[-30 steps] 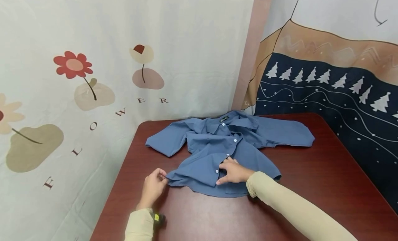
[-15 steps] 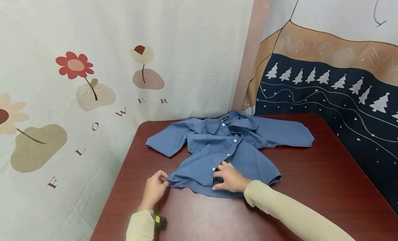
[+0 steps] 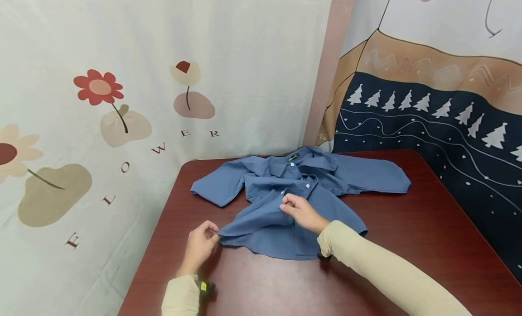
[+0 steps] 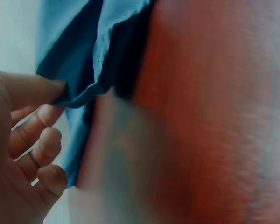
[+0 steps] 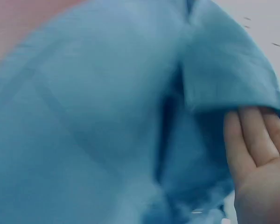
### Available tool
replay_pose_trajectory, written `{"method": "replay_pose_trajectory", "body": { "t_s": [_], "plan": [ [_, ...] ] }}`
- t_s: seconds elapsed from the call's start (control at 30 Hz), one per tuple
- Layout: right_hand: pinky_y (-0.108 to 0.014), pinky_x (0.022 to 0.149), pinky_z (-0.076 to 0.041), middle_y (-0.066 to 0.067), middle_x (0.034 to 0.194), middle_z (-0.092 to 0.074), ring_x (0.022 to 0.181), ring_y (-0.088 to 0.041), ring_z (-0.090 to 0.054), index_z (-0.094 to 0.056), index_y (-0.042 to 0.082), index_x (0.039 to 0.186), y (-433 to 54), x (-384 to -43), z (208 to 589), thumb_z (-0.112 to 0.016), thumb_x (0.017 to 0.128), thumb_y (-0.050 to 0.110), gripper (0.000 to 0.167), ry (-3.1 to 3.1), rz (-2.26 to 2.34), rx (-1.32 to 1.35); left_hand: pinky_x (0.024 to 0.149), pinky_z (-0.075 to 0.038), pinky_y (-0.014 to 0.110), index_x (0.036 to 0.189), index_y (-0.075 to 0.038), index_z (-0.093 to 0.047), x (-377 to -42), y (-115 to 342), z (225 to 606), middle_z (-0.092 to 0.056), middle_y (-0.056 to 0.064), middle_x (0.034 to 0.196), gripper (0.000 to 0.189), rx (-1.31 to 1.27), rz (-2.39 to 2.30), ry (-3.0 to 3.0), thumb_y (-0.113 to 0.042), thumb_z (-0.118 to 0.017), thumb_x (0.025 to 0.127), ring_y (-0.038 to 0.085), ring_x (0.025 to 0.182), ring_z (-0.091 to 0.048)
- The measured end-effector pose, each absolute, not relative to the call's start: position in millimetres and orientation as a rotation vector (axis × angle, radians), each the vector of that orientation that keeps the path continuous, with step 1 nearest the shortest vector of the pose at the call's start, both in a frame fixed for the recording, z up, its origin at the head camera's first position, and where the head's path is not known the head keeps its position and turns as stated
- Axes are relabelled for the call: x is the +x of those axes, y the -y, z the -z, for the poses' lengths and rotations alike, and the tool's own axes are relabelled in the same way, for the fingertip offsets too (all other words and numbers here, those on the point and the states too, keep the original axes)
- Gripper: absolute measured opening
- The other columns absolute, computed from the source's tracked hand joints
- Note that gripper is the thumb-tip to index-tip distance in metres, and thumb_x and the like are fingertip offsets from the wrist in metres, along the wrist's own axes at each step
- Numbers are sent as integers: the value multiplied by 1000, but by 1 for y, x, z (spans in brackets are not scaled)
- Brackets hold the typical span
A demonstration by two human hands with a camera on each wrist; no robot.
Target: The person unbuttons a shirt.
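Note:
A blue button-up shirt (image 3: 338, 212) lies spread on the table, collar at the far side and sleeves out to both sides. At its near left hem corner, my left hand (image 3: 200, 243) pinches the cloth; the left wrist view shows the hem (image 4: 81, 97) between thumb and index finger, other fingers loosely curled. My right hand (image 3: 305, 214) grips the edge of the shirt's left-lying front panel (image 3: 261, 214), raised off the layer beneath. In the right wrist view its fingers (image 5: 256, 135) reach under that blue flap (image 5: 228, 74); the thumb is hidden there.
The dark red-brown table (image 3: 253, 289) has its back edge along a pale curtain (image 3: 253, 58) printed with flowers. A navy curtain with white trees (image 3: 408, 121) hangs on the right. A dark wrist device (image 3: 208, 289) sits at the left sleeve cuff.
My right hand has risen and moved away from me, lifting the button edge of the front panel and folding it back. The left hand stays at the hem corner.

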State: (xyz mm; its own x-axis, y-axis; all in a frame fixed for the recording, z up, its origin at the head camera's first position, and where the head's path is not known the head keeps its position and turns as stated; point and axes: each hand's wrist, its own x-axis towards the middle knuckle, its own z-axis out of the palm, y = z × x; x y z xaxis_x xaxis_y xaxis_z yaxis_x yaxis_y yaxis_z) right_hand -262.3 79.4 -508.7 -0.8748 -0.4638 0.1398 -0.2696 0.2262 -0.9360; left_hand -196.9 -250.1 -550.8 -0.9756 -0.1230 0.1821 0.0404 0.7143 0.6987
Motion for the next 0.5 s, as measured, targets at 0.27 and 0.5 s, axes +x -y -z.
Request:
{"method": "replay_pose_trajectory", "body": {
  "t_s": [0.27, 0.5],
  "plan": [
    [-43, 71, -51, -7, 74, -46, 65, -22, -52, -50, 1, 92, -86, -270, 480, -50, 102, 13, 16, -2034, 1922, -461, 59, -46, 29, 82, -17, -62, -199, 248, 540, -59, -5, 70, 20, -90, 1173, 2609, -1, -75, 79, 13, 63, -54],
    [-38, 50, -54, -10, 60, -60, 42, -19, -59, -58, 2, 75, -94, -257, 520, -58, 95, 6, 20, -2289, 1427, -291, 62, -45, 32, 80, -23, -62, -193, 250, 548, -57, -11, 73, 28, -246, 882, 2852, 3, -72, 74, 9, 64, -52]
  ]
}}
